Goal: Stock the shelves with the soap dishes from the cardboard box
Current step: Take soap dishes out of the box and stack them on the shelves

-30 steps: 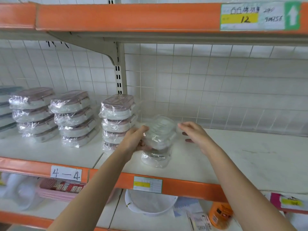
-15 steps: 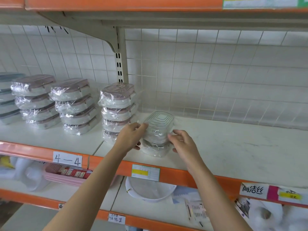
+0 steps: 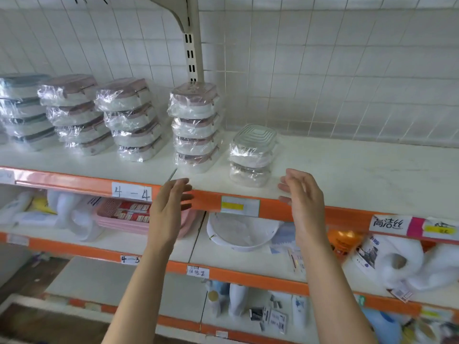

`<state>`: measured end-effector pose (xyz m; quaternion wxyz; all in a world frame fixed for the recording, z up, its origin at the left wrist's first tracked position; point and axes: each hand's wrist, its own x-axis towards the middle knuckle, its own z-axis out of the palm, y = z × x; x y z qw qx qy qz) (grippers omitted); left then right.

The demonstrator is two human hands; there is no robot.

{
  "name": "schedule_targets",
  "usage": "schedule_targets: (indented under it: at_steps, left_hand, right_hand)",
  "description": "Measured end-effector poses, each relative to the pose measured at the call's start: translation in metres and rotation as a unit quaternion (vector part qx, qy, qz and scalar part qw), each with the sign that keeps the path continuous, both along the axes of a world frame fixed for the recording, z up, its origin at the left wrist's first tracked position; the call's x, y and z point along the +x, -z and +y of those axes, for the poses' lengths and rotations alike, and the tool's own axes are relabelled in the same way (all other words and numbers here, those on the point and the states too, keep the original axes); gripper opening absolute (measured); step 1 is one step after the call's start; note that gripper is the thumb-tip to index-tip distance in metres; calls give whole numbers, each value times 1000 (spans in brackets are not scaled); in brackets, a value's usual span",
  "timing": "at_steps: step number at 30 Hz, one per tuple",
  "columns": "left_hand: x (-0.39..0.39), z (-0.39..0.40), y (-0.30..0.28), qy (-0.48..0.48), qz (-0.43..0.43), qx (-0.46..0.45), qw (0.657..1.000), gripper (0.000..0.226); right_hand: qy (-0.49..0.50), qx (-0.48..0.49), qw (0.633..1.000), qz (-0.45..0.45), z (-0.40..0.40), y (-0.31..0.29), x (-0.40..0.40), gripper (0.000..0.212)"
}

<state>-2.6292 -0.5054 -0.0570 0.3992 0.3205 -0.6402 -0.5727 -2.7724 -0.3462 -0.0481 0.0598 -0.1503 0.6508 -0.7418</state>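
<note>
White wire-grid backing and a white shelf board [image 3: 347, 175] with an orange front rail form the setting. Near the board's front edge stands a short stack of two clear, film-wrapped plastic soap dishes [image 3: 252, 155], the upper one showing a ridged, rounded-square lid; the stack sits upright and free of both hands. Just to its left stands a four-high stack of pink-lidded wrapped soap dishes [image 3: 195, 127], close beside but apart from the clear pair, and further left stand two more pink-lidded stacks [image 3: 129, 120] and a grey-lidded stack [image 3: 23, 110] cut off by the picture's edge. The left hand [image 3: 169, 209] hovers in front of the orange rail with fingers extended and loose, holding nothing; the right hand [image 3: 304, 202] hovers at the rail to the right of the clear pair, fingers slightly curled and parted, also holding nothing. A handwritten white label "4—4" [image 3: 131, 192] and a yellow-and-white price tag [image 3: 239, 206] are fixed to the rail. On the shelf below lie a pink plastic basket [image 3: 124, 217] and a white round bowl [image 3: 242, 234], both partly hidden by the rail and forearms. Goods on the lowest shelf are blurred and hard to make out.
</note>
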Motion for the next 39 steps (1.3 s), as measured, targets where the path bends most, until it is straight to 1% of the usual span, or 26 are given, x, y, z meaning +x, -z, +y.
schedule_targets:
  at_steps: [3, 7, 10, 13, 16, 21, 26, 31, 35, 39]
  left_hand:
    - [44, -2, 13, -13, -7, 18, 1000, 24]
    - [114, -7, 28, -56, -10, 49, 997, 25]
    - [172, -15, 44, -109, -41, 60, 991, 25]
    - [235, -22, 57, -183, -86, 79, 976, 23]
    - [299, -26, 67, -260, -113, 91, 955, 22]
    - [380, -31, 76, -359, -94, 117, 921, 17]
    - [448, -57, 82, -456, -47, 143, 877, 16]
    - [492, -124, 75, -519, -8, 141, 843, 18]
    - [524, -183, 45, -547, -20, 114, 829, 17]
    - [553, -234, 20, -585, -5, 84, 807, 18]
  right_hand:
    - [-2, -3, 1000, -11, 3, 10, 36, 13]
    - [-51, 32, 997, -56, -3, 30, 89, 11]
    - [-90, 65, 991, -80, -18, 47, 132, 12]
    - [-139, 96, 981, -101, -44, 62, 177, 11]
    - [-206, 131, 966, -87, -75, 74, 223, 13]
    - [-318, 152, 933, -74, -139, 82, 290, 14]
    - [-438, 152, 884, -60, -215, 90, 357, 13]
    - [-524, 140, 839, -37, -315, 90, 413, 11]
    - [-575, 118, 809, -25, -403, 66, 456, 13]
    - [-629, 94, 771, -4, -471, 41, 499, 14]
